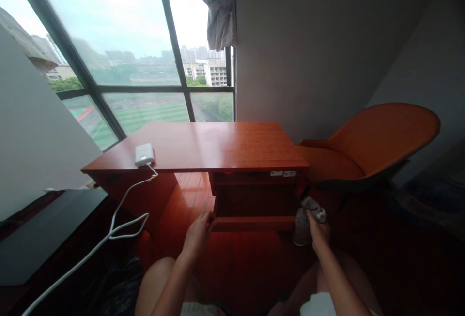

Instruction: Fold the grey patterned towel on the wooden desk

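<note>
A wooden drawer [254, 223] is pulled out below the reddish-brown desk, and its inside looks dark and bare. The curled fingers of my left hand [199, 233] grip its front left corner. On the other side, my right hand [320, 233] is closed around a crumpled grey cloth [301, 229]. Part of that cloth hangs down beside the drawer's right end, and the rest bunches up above my thumb. Whether the cloth touches the drawer front I cannot tell.
On the desk top [225, 146] lies a white power-bank-like box [144, 154], its white cable [115, 224] looping down to the left. An orange chair [385, 137] stands at the right. A dark panel [47, 233] and a black plastic bag [119, 282] are at the left.
</note>
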### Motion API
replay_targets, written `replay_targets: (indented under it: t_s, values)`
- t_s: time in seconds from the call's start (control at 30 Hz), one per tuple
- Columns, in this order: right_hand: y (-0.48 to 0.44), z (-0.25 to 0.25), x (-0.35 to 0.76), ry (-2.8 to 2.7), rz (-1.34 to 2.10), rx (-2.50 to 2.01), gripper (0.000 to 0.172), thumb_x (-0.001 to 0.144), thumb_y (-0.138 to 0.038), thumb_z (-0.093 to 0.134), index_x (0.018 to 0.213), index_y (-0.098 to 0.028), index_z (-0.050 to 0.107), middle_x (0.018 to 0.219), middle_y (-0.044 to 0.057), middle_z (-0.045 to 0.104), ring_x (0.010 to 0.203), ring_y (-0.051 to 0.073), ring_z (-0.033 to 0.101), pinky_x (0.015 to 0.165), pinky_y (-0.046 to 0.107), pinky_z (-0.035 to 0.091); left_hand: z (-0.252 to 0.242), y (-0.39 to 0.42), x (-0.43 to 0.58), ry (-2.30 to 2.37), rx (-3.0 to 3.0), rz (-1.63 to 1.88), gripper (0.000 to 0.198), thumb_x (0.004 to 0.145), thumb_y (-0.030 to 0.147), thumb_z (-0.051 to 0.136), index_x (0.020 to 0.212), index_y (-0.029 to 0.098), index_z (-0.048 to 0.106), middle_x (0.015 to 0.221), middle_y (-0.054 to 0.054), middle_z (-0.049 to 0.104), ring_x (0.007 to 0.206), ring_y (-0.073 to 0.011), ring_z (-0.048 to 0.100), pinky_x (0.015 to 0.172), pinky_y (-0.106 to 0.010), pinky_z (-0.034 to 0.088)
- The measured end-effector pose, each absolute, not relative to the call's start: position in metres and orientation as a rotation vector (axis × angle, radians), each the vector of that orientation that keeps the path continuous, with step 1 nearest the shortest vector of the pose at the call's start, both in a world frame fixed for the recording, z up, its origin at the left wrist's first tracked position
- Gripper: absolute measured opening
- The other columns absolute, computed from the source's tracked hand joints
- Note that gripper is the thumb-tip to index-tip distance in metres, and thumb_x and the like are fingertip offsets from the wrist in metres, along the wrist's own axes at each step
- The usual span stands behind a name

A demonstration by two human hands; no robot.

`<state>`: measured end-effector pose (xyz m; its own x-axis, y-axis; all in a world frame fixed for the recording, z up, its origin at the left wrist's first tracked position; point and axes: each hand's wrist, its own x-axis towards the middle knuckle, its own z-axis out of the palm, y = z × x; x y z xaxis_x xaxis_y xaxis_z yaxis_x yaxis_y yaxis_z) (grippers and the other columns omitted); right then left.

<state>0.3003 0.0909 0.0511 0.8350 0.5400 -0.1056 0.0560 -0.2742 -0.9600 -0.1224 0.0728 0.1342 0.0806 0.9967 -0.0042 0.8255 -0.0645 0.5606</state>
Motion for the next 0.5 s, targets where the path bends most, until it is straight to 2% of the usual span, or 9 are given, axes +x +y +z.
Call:
replay_targets:
  t_s: [0.1,0.2,0.33,0.4,0.5]
  values:
    - [0.088,0.068,0.296,-0.682,0.454,-1.872,0.055,0.051,-0.054,0.071,0.089,-0.014,0.069,0.091,0.019,0.072,0.086,0.036,0.065,0.079,0.052,0.05,0.134,0.071,-0.123,1.788,1.955,0.589,0.008,0.087,0.026,0.048,0.092,0.022,0.053,0.101,-0.004,0.064,0.088,-0.0168,0.061,0.074,-0.025,0.042]
    - [0.078,0.078,0.277,-1.235,0.23,-1.783,0.053,0.056,-0.044,0.071,0.101,-0.016,0.065,0.112,0.015,0.068,0.11,0.033,0.056,0.102,0.049,0.038,0.131,0.07,-0.123,1.813,1.923,0.657,0.009,0.086,0.027,0.049,0.092,0.023,0.054,0.101,-0.003,0.065,0.088,-0.0172,0.062,0.074,-0.026,0.043]
    - [0.06,0.085,0.23,-1.815,-0.08,-1.697,0.052,0.068,-0.042,0.063,0.114,-0.019,0.059,0.133,0.014,0.055,0.126,0.033,0.042,0.107,0.052,0.03,0.118,0.069,-0.123,1.774,1.772,0.84,0.013,0.082,0.033,0.053,0.09,0.023,0.056,0.095,-0.003,0.067,0.089,-0.0191,0.064,0.077,-0.029,0.048]
    - [0.054,0.09,0.199,-1.921,-0.046,-1.7,0.052,0.07,-0.043,0.061,0.115,-0.019,0.058,0.137,0.016,0.049,0.129,0.034,0.037,0.109,0.052,0.029,0.109,0.068,-0.126,1.697,1.634,0.96,0.021,0.079,0.038,0.054,0.092,0.022,0.058,0.095,-0.005,0.068,0.091,-0.0212,0.065,0.08,-0.031,0.05]
    - [0.051,0.101,0.139,-2.065,0.174,-1.655,0.06,0.072,-0.041,0.058,0.127,-0.02,0.049,0.132,0.016,0.052,0.125,0.033,0.041,0.114,0.054,0.021,0.095,0.063,-0.132,1.561,1.287,1.129,0.04,0.074,0.044,0.058,0.103,0.017,0.059,0.109,-0.012,0.067,0.104,-0.0261,0.063,0.086,-0.036,0.051]
